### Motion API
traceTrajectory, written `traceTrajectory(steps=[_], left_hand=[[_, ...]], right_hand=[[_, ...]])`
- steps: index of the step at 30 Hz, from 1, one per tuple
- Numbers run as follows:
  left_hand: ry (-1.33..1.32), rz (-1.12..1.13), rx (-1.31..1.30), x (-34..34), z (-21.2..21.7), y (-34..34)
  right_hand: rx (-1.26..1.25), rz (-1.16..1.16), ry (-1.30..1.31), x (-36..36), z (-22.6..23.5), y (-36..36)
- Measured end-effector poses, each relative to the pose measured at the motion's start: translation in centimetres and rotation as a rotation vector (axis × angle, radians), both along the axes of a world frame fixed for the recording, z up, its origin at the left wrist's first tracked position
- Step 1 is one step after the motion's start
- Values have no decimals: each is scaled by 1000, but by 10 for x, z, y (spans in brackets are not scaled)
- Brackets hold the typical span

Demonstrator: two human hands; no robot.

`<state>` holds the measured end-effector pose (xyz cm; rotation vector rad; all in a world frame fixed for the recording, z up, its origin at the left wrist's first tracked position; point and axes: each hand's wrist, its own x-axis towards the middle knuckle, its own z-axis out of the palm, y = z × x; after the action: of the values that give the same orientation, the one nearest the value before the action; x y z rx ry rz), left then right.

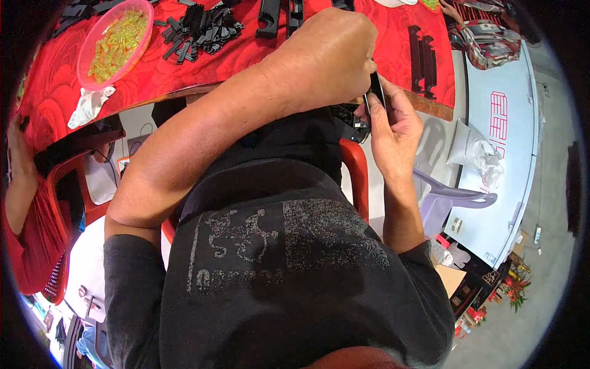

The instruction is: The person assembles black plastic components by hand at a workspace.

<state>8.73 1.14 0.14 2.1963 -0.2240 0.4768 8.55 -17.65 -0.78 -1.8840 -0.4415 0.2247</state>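
Note:
My left hand (344, 52) reaches across to the right, with its back toward me and its fingers curled down out of sight. It is closed against the upper end of a slim black part (377, 87), which looks like plastic. Whether it grips that part or something small is hidden. My right hand (398, 126) holds the same part from below between thumb and fingers, just past the table's front edge. Beyond my left forearm lies a heap of small black pieces (200, 31). Several long black strips (423, 61) rest on the cloth to the right of my hands.
A red patterned cloth covers the table (166, 77). On it are a pink bowl (146, 38) of small yellow pieces, larger black parts (268, 18) and a crumpled tissue (91, 106). Another person's arm (21, 175) is at left. A purple chair (452, 197) stands at right.

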Motion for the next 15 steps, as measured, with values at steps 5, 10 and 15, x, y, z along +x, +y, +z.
traceTrajectory(steps=[5,10,15], left_hand=[[337,-169,-154,-6,33,14],[9,-40,-25,1,-1,0],[24,4,26,-4,1,-3]], right_hand=[[9,-6,-14,0,0,-2],[-29,-7,1,-1,3,-1],[-47,0,-33,0,2,-1]])
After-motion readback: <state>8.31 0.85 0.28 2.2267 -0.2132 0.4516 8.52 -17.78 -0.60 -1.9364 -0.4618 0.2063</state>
